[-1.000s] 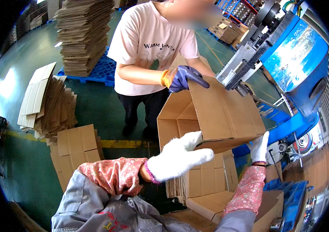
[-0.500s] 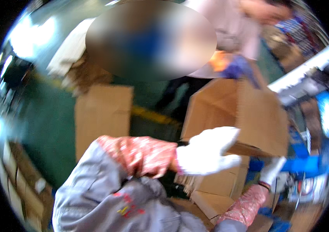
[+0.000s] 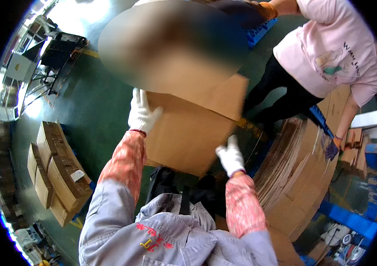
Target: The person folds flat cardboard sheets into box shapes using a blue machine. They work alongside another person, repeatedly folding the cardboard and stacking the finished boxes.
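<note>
Plain brown cardboard box (image 3: 184,139), its inside hidden.
The left hand (image 3: 142,116) spreads wide against its left side; the right hand (image 3: 231,158), also wide, is beside its right edge.

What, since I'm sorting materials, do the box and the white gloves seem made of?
Box: matt brown cardboard, judging by its flat, stiff-looking panels and straight edges. White gloves: soft, matt fabric, probably knitted, from their snug, shine-free look; exact fibre unclear.

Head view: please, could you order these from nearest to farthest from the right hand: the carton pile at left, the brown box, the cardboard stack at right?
1. Brown box: just left of the right hand.
2. Cardboard stack: on the right.
3. Carton pile: at far left.
</note>
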A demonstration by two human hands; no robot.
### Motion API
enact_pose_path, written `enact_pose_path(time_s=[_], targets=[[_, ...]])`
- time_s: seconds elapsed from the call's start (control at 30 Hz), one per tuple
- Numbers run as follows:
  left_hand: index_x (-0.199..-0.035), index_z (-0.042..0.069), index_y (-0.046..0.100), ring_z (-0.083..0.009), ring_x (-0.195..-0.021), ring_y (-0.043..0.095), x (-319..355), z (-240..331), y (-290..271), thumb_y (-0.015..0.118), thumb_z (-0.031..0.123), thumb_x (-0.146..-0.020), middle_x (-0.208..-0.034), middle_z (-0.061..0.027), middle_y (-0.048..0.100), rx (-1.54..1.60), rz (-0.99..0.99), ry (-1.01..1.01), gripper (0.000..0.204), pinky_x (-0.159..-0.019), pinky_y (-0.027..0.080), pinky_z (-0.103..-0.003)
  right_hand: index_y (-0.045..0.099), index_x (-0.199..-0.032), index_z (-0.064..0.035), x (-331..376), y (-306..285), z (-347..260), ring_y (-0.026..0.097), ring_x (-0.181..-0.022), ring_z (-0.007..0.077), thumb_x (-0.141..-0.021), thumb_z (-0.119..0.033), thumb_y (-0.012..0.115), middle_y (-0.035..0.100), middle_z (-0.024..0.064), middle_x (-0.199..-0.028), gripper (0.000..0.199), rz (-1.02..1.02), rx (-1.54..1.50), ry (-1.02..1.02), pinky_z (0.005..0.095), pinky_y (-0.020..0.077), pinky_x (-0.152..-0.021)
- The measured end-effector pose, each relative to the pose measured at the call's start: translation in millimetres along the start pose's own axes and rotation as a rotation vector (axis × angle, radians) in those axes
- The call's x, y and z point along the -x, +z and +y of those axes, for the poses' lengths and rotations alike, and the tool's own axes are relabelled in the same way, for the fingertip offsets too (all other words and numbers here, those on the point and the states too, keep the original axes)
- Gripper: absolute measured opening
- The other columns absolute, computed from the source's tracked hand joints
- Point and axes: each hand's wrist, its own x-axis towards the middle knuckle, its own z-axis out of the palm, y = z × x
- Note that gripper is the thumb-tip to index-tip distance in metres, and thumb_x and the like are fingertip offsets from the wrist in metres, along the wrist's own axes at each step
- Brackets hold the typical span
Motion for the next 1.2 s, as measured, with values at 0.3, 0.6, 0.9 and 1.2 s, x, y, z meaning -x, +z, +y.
enact_pose_path(time_s=[0.3, 0.6, 0.9, 1.2], targets=[[-0.147, 0.0, 0.046, -0.0374, -0.135, 0.052, 150.8, 118.7, 167.5, 0.071, 0.055, -0.084, -0.145, -0.0244, 0.054, -0.068, -1.208, 0.63, 0.087, -0.112, 0.043, -0.041, 0.042, -0.152, 0.0, 153.1, -116.7, 199.6, 0.043, -0.145, 0.0312, -0.097, -0.033, 0.066, 0.046, 0.0191, -0.156, 0.069, 0.1, -0.547, 0.045, 0.0381, 0.0329, -0.12], [-0.144, -0.004, 0.045, -0.0448, -0.136, 0.047, 394.3, 432.7, 84.5, 0.089, 0.049, -0.067, -0.145, -0.0294, 0.049, 0.619, -1.146, 1.855, 0.103, -0.116, 0.038, -0.047, 0.048, -0.148, 0.0005, 463.5, -337.4, 499.9, 0.043, -0.145, 0.0301, -0.097, -0.046, 0.06, 0.049, 0.0184, -0.154, 0.069, 0.575, -0.075, 1.126, 0.0374, 0.0311, -0.12], [-0.146, -0.003, 0.041, -0.0464, -0.135, 0.047, 556.8, 487.7, 80.8, 0.086, 0.049, -0.064, -0.148, -0.0286, 0.044, 0.871, -1.223, 2.157, 0.107, -0.109, 0.044, -0.05, 0.068, -0.125, -0.0036, 475.8, -266.6, 623.7, 0.058, -0.126, 0.0376, -0.092, -0.059, 0.058, 0.063, 0.0213, -0.133, 0.065, -0.153, 0.265, 1.435, 0.0455, 0.0451, -0.106], [-0.115, 0.008, 0.065, -0.0328, -0.075, 0.071, 426.0, 477.5, 72.7, 0.069, 0.023, -0.085, -0.086, -0.0111, 0.07, 0.526, -0.931, 1.95, 0.034, -0.067, 0.058, -0.046, 0.049, -0.071, -0.0209, 358.2, -307.5, 546.6, 0.034, -0.048, 0.0049, -0.106, -0.041, 0.05, 0.038, -0.0083, -0.061, 0.04, -0.274, -1.394, 0.98, 0.0238, 0.0252, -0.043]])
